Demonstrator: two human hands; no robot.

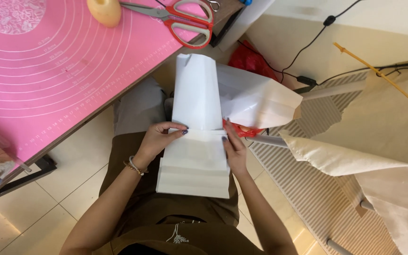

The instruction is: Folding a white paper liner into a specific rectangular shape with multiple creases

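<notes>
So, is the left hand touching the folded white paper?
Touching. The head view shows the left hand with its fingertips pressed on the folded white paper at the crease.

Left hand [159,139] palm down, fingers spread, thumb tucked; right hand [234,148] edge-on, fingers extended, apparently pressing; forearms converge.
</notes>
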